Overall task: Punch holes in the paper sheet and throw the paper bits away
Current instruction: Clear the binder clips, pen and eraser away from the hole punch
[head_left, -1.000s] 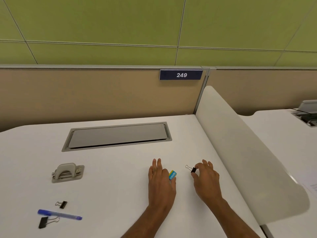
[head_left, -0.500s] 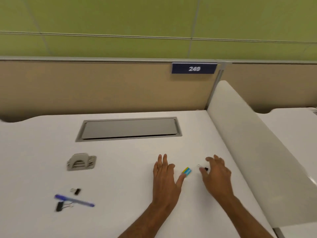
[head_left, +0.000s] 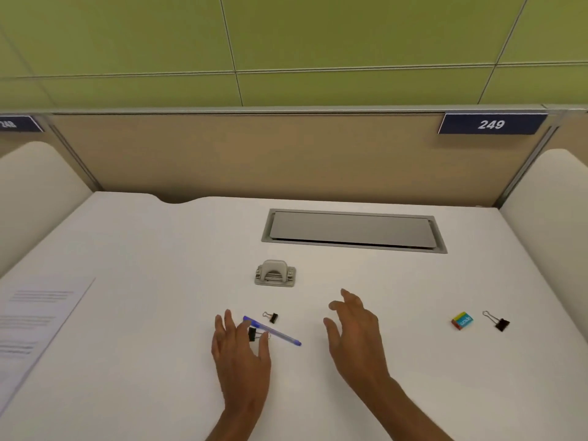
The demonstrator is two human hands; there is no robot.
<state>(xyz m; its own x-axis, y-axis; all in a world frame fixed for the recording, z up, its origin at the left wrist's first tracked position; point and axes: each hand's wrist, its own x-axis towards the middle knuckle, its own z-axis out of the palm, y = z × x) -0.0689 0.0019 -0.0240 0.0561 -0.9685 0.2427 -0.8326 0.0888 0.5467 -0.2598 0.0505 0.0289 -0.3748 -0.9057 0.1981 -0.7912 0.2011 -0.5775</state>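
Head view. Small grey metal two-hole punch (head_left: 275, 273), domed lever, flat base, sits mid-desk, untouched. Printed white paper sheet (head_left: 35, 326) lies flat at the far left edge, well apart from the punch. Left hand (head_left: 240, 354) spread, fingers apart, over a black binder clip (head_left: 253, 334) and the cap end of a slim blue plastic pen (head_left: 273, 331); contact unclear through blur. Second small black clip (head_left: 271, 317) just beyond the pen. Right hand (head_left: 356, 329) open, loosely curled, holding nothing. Right side: multicoloured block eraser (head_left: 462, 321), larger black clip (head_left: 499, 322). Smooth matte white desk (head_left: 159, 256); recessed grey cable hatch (head_left: 353, 230); tan partition (head_left: 254, 154), navy plate "249" (head_left: 491, 124), green panelled wall (head_left: 286, 43).
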